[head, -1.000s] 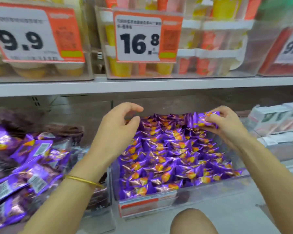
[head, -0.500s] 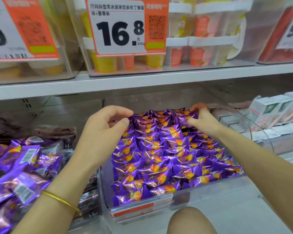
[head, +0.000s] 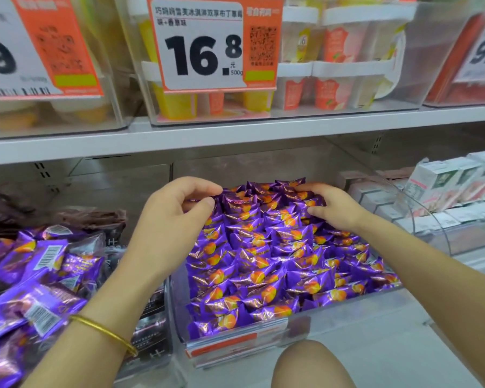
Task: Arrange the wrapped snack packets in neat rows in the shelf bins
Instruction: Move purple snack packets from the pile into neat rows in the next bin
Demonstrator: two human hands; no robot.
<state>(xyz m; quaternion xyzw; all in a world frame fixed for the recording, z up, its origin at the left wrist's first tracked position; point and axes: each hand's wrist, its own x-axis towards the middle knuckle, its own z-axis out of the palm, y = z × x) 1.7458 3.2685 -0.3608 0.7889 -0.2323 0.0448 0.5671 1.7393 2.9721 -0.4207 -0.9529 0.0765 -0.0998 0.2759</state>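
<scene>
Purple foil is contacted at the rear of the bin by the fingers [head: 308,188] of the right hand [head: 338,210]: they are curved over the top of the back row while the thumb is set against the near side, so that one of the snack packets [head: 263,261] is pinched between them. The fingers [head: 199,187] of the left hand [head: 171,219] are curled at the rear left corner of the same rows, with the thumb and forefinger tips held close together; whether a wrapper edge is pinched there cannot be told. The packets, each printed with an orange motif, are stood overlapping in several rows running from front to back, and the clear plastic bin [head: 347,312] is filled by them from wall to wall. An orange and white label strip [head: 224,344] is fixed to the bin's front. A gold bangle [head: 104,331] is worn on the left wrist. In the neighbouring bin on the left, larger purple packs [head: 39,264] with barcodes are piled loosely, and dark brown packs [head: 93,217] are seen behind them. On the right, white cartons [head: 443,180] are lined up behind a curved clear wall. This level is topped by a white shelf board [head: 235,130], on which clear bins of yellow and pink cups [head: 331,91] are carried; a price card [head: 202,51] reading 16.8 is hung on the middle one. A bare knee [head: 314,365] is visible at the bottom edge.
</scene>
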